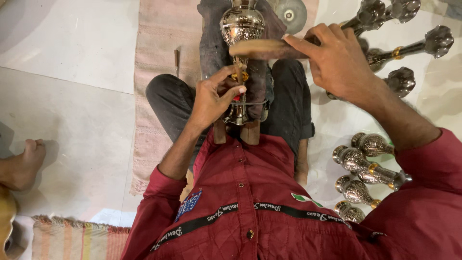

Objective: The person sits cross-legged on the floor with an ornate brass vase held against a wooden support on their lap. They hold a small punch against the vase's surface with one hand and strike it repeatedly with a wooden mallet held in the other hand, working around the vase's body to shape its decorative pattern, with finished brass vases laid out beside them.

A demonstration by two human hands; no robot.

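Observation:
An engraved silver metal vase (242, 21) lies lengthwise between my knees, its narrow stem held in a wooden clamp (250, 130). My left hand (214, 96) pinches a small chisel-like tool (237, 73) against the vase's stem near a brass ring. My right hand (337, 60) grips a wooden mallet (262, 49) held across the vase, just above the tool. I sit in a maroon shirt and dark trousers.
Several finished silver vases lie at the right (365, 159) and at the upper right (409, 48). A beige cloth mat (159, 58) covers the white tile floor under me. Another person's bare foot (21, 163) rests at the left edge. A striped rug (72, 238) lies at the bottom left.

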